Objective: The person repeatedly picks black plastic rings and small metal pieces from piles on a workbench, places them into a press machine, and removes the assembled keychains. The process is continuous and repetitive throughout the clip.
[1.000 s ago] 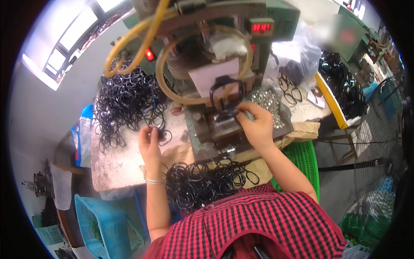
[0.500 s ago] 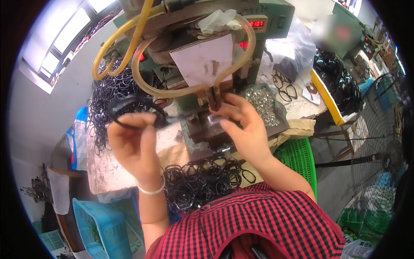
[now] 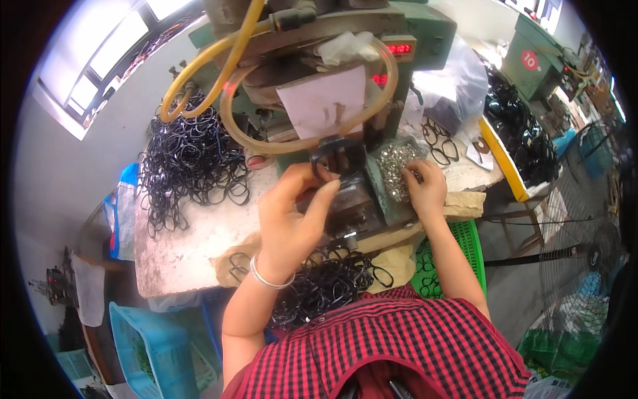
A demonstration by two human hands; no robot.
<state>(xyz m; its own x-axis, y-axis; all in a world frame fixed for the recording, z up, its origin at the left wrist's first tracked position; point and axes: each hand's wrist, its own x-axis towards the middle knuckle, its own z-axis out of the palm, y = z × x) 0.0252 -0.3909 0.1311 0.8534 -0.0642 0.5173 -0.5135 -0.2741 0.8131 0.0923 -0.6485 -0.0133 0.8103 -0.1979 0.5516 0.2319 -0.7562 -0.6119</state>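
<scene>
My left hand [image 3: 292, 216] is closed, its thumb and fingers pinching a black eyeglass frame [image 3: 320, 157] in front of the green press machine [image 3: 425, 40]. The frame is up against the machine's work area, and its far part blends with dark metal there. To the right, my right hand [image 3: 428, 189] bends its fingers into a tray of small shiny metal pieces [image 3: 393, 163]. Its fingertips are drawn together, and what lies between them is too small to make out. A paper sheet [image 3: 324, 103] hangs on the press above my left hand.
Black frames are heaped [image 3: 183, 156] on the left of the worktable [image 3: 186, 263], with another pile [image 3: 325, 282] before my body. A yellow hose [image 3: 229, 120] loops across the press. Right are a green basket [image 3: 472, 249], a yellow-edged box [image 3: 503, 159] and a fan [image 3: 585, 246].
My left hand has carried the black frame rightward to the press. My right hand has left the press's work area and moved right into the metal pieces.
</scene>
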